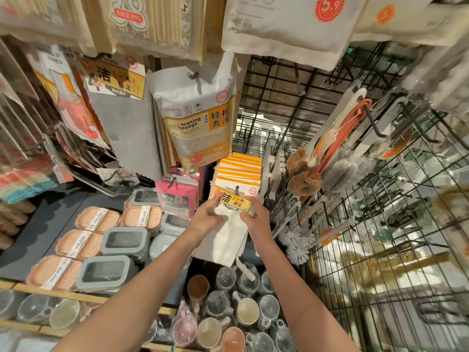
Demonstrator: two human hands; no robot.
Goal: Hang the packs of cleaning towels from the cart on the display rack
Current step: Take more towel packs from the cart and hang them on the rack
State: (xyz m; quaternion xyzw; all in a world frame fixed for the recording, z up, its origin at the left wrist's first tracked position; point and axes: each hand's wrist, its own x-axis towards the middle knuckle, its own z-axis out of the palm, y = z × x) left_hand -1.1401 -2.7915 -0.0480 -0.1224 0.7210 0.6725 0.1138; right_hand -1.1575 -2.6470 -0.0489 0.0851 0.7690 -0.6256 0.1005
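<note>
cleaning towel packs already fill the hook in a row — left hand and right hand pinch the nearest pack at its header, seating it — cart unseen, remainder unknown.

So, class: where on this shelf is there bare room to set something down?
Bare dark shelf lies left of the soap boxes, below the hanging gloves. Crowded: the grey lidded boxes, the cups below both hands, and the brushes at right.
</note>
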